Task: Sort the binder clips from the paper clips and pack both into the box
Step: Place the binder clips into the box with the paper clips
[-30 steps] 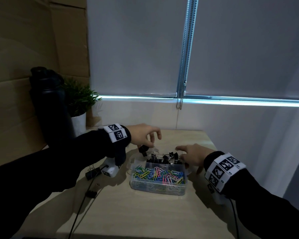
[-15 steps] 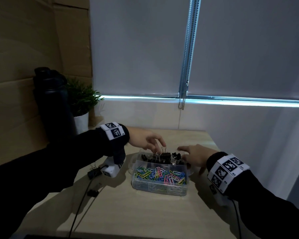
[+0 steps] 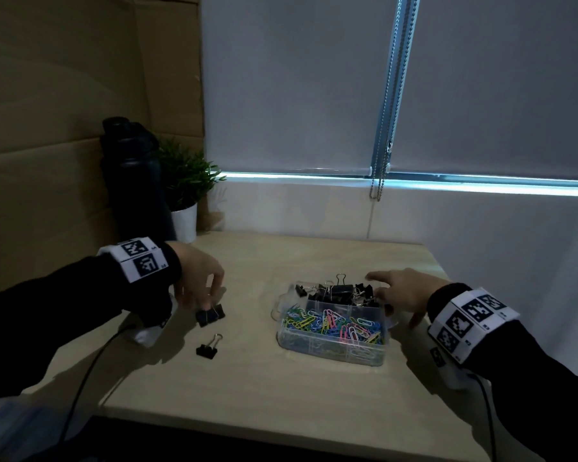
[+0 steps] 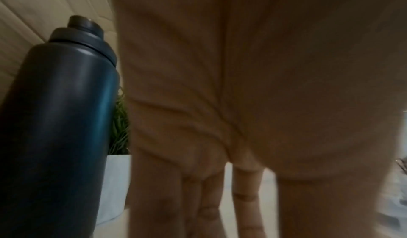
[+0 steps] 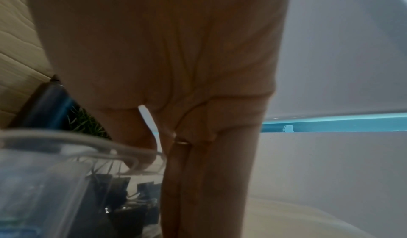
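Observation:
A clear plastic box (image 3: 364,353) stands mid-table. Its near compartment holds several coloured paper clips (image 3: 334,323), and its far one holds several black binder clips (image 3: 337,291). My left hand (image 3: 204,300) is down at the table left of the box, fingertips pinching the wire handle of a black binder clip (image 3: 210,316). A second binder clip (image 3: 207,349) lies loose just nearer me. My right hand (image 3: 394,295) rests against the box's far right corner with straight fingers. The right wrist view shows those fingers (image 5: 198,181) beside the box rim (image 5: 72,139). The left wrist view shows only the palm.
A tall dark bottle (image 3: 134,181) and a small potted plant (image 3: 184,181) stand at the table's back left, close behind my left hand. Cables (image 3: 90,371) trail from both wrists over the front edge. A wall and window sill run behind the table.
My left hand has left the box's binder clip compartment and moved left and down onto a clip on the table. The right hand has stayed at the box's right corner.

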